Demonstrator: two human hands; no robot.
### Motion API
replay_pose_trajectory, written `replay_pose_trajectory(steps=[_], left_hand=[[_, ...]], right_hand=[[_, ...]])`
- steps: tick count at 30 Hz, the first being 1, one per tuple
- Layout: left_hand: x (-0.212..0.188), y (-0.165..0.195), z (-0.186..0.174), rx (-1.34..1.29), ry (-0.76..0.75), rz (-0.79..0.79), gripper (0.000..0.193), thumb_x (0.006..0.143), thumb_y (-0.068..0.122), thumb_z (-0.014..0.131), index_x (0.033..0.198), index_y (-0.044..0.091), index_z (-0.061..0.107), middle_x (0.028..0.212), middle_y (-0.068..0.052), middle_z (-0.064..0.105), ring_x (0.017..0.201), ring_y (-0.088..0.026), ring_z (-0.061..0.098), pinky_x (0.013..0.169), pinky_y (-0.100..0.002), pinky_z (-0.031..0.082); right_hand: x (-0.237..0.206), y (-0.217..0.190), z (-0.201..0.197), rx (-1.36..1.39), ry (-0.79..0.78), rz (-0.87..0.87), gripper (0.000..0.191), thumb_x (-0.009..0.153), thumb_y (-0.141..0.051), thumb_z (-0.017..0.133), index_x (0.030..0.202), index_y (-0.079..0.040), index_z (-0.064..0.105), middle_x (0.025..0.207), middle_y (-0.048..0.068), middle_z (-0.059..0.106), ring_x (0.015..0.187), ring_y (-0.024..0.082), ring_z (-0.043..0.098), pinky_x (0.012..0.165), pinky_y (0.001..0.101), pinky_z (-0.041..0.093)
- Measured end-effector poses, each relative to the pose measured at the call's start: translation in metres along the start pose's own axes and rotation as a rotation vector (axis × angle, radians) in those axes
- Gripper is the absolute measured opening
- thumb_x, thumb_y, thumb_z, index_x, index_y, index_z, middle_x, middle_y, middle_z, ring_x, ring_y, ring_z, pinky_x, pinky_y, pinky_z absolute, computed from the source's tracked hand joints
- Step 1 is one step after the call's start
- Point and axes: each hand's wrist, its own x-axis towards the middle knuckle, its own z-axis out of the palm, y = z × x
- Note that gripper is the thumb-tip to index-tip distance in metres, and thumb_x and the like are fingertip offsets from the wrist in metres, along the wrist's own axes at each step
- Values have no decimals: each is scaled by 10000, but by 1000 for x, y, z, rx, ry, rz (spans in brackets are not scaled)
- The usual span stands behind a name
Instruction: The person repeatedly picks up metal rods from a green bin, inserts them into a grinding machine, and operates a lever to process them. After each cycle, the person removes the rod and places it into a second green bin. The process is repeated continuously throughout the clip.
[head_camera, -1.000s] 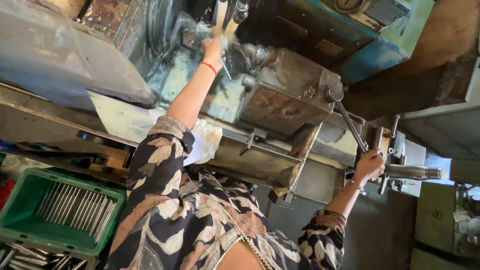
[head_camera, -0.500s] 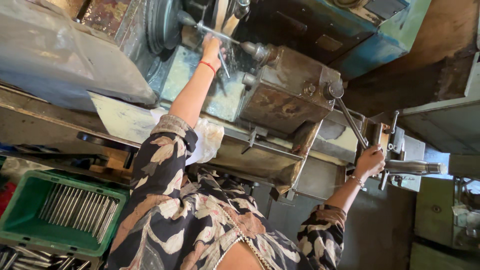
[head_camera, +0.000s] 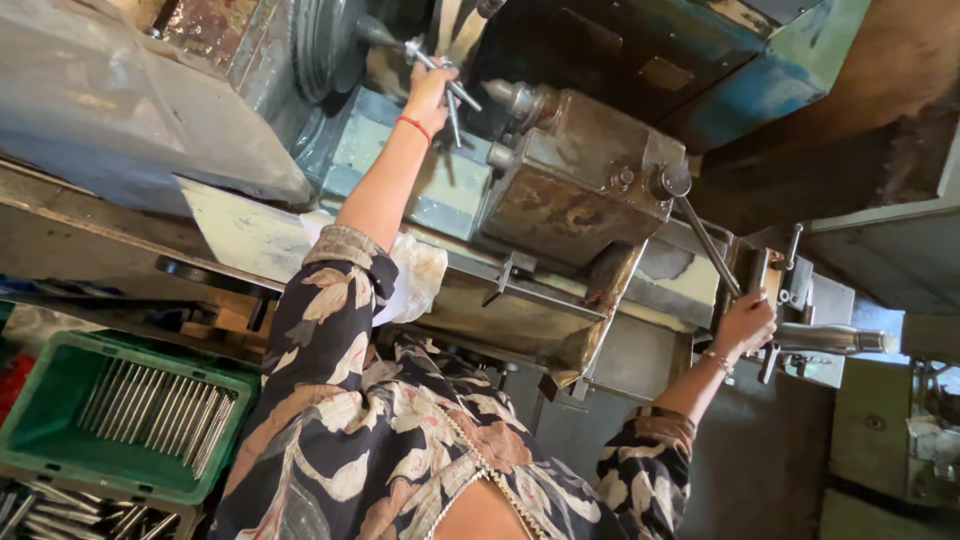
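Both my hands are up on the machine. At the lower left of the frame a green crate (head_camera: 60, 440) holds a row of thin metal rods (head_camera: 160, 415), with more loose rods below it at the bottom edge. Further right, my left hand (head_camera: 430, 92) reaches to the top middle of the frame, a red thread round the wrist, and its fingers are closed around a steel key with a cross handle (head_camera: 445, 80) that sticks out beside the round grey chuck (head_camera: 320, 50). A crumpled white rag (head_camera: 415, 275) lies on the machine's ledge just beside my patterned sleeve. To the right of the key sits a rusty brown metal housing (head_camera: 575, 190), and a long lever (head_camera: 705, 240) runs down from a knob on its corner. My right hand (head_camera: 745, 325), a bangle at the wrist, is at the middle right, fingers curled shut on the lower end of that lever, close to a thick steel handle (head_camera: 835, 340) pointing right.
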Motion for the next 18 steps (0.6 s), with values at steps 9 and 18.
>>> replay_pose_trajectory(steps=[9,18], left_hand=[[-10,3,27,-67,-177,109,463,871,-53,666,1188,151,398,1166,-59,604,999,-258,633,788,-605,515],[-2,-2,18,-114,87,-32,622,846,-22,674,1308,241,350,1170,-82,518,1045,-306,597,957,-833,388]], right_hand=[[7,-4,8,105,19,87,516,1119,-309,528,690,-52,653,583,113,607,520,247,633,482,421,458],[10,-5,10,178,-48,186,534,1127,-325,497,662,-82,595,583,72,578,502,178,566,509,381,439]])
